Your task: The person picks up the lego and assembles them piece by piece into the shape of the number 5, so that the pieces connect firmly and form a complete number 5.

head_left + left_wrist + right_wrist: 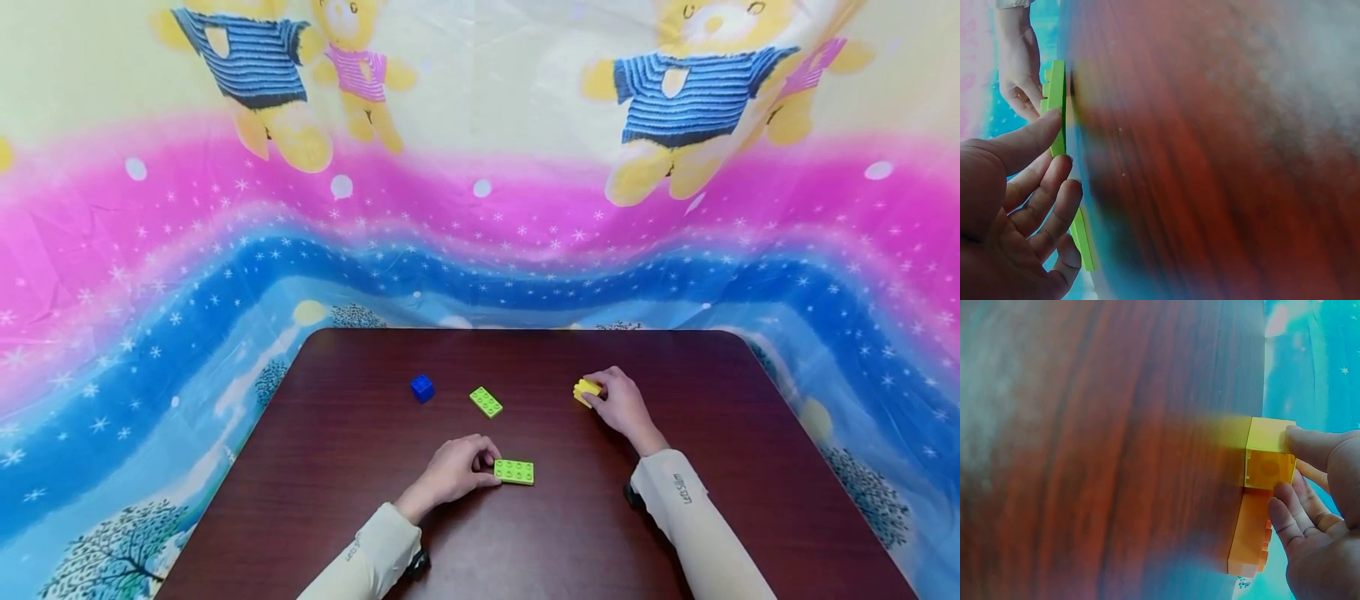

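Observation:
In the head view, my left hand (452,468) pinches one end of a lime-green, two-by-four toy building brick (514,472) between thumb and fingers, close to the tabletop. The left wrist view shows the thin green brick (1056,94) edge-on, with the thumb on its side. Farther right, my right hand (622,406) grips a yellow building brick (585,390). Seen from the right wrist, the yellow brick (1270,435) turns its hollow side to the camera. An orange-looking studded brick (1250,528) sits right beside it; whether they are joined I cannot tell.
A small blue brick (422,388) and a second lime-green brick (486,402), studs up, lie beyond my left hand on the dark brown table (360,467). Behind the table's far edge hangs a curtain (480,208) printed with bears.

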A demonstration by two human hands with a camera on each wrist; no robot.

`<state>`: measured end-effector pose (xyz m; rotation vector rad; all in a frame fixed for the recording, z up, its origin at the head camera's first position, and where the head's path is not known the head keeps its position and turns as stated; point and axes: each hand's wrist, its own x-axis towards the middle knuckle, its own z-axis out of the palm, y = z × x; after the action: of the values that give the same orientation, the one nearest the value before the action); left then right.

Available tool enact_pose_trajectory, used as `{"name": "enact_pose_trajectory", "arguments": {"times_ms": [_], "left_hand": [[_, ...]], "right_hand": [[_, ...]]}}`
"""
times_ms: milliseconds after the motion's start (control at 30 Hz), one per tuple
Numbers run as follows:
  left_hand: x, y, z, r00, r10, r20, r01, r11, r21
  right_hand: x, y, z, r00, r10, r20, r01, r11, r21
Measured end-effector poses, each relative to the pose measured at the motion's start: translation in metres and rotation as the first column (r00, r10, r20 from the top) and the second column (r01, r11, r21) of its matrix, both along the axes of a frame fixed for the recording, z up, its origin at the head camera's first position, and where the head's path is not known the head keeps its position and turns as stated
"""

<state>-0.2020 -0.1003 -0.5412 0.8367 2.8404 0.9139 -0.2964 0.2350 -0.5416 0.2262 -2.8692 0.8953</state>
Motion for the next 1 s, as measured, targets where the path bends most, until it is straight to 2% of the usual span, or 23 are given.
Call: {"name": "enact_pose_trajectory", "arguments": {"times_ms": [167, 700, 1000], "left_hand": [[-0.0015, 0.0007, -0.0029, 1.000, -0.004, -0.023, 0.003, 0.999, -0.034], [-0.0021, -0.0002, -0.0045, 0.995, 0.043, 0.086, -0.041, 0.999, -0.017], [-0.0001, -0.0002, -0.0018, 0.995, 0.041, 0.095, -0.042, 0.999, 0.003]], "right_hand": [[0.0002, 0.0008, -0.0005, 1.000, -0.004, 0.000, 0.004, 1.000, 0.002], [-0.0014, 0.0010, -0.0022, 1.000, 0.000, -0.009, 0.000, 1.000, -0.002], [-0.0011, 0.0036, 0.0018, 1.000, 0.000, 0.021, 0.000, 1.000, 0.005]]}}
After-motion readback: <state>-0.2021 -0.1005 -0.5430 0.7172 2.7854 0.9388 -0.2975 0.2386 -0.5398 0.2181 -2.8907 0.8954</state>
